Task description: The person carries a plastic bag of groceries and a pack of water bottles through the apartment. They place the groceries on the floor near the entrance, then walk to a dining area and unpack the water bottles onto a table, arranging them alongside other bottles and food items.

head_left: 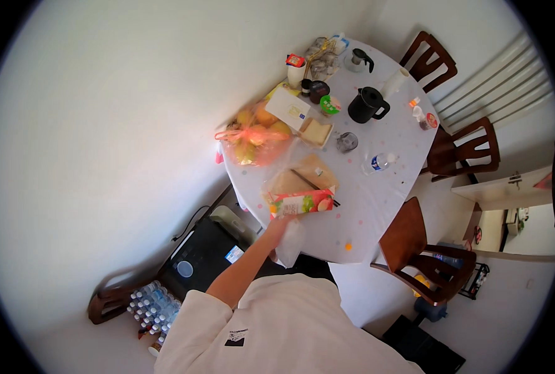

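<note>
My left hand (281,227) reaches over the near edge of the table and is closed on one end of a red drink carton (302,203) with fruit printed on it. A crumpled translucent white plastic bag (290,245) hangs just beside that hand, over the table's edge; whether the fingers also hold it I cannot tell. Behind the carton lies a tan paper-like bag or wrapper (294,181), with dark chopsticks (307,179) across it. My right hand is out of view.
On the round table (358,230) stand a black kettle (368,105), a glass cup (347,143), a clear bottle (381,163) and a bag of fruit (252,136). Wooden chairs (403,234) ring the right side. A black cabinet (206,252) and bottled water (154,305) sit at left.
</note>
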The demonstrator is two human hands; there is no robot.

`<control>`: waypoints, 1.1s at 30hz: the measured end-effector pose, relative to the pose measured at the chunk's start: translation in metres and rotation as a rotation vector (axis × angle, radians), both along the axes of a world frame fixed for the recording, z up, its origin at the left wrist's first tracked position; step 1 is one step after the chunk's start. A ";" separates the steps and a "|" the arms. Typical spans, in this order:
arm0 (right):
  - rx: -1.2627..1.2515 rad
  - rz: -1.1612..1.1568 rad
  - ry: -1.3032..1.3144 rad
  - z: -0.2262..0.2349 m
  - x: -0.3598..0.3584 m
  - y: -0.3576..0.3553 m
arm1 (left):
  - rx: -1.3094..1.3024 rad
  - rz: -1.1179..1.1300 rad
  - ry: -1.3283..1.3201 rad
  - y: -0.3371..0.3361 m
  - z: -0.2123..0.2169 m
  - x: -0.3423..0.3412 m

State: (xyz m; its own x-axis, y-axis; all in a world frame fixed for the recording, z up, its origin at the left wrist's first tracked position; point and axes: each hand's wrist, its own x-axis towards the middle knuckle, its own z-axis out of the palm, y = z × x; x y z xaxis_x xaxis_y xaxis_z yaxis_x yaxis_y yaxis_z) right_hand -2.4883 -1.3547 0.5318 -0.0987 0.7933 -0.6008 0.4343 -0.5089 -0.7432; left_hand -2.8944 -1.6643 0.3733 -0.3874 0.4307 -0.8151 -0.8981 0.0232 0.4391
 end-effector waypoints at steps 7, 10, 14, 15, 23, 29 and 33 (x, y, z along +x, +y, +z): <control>-0.893 0.910 -0.470 0.033 0.029 -0.129 | 0.039 -0.172 0.133 -0.045 0.073 -0.009; -0.463 0.747 -0.153 0.032 -0.054 -0.067 | 0.099 -0.323 0.538 -0.043 0.123 -0.018; -0.360 0.759 0.630 0.133 -0.254 -0.075 | 0.082 -0.501 1.409 -0.027 0.239 -0.026; -0.389 0.812 0.741 0.156 -0.281 -0.086 | 0.081 -0.520 1.463 -0.025 0.269 -0.031; -0.588 1.002 1.026 0.219 -0.329 -0.128 | 0.182 -0.290 1.603 -0.028 0.341 -0.055; 0.786 1.314 0.704 0.249 -0.326 -0.153 | 0.600 -0.099 1.089 -0.017 0.326 -0.043; 1.226 1.173 0.683 0.259 -0.330 -0.157 | 0.653 -0.125 0.994 -0.004 0.348 -0.032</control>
State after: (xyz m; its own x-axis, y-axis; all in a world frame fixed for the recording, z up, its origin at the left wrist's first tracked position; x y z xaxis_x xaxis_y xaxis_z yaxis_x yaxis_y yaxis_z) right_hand -2.8179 -1.5122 0.7908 -0.8142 0.0529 0.5781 -0.3797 0.7048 -0.5993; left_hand -2.9268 -1.6687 0.7212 -0.6503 0.7317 0.2045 -0.1656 -0.3992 0.9018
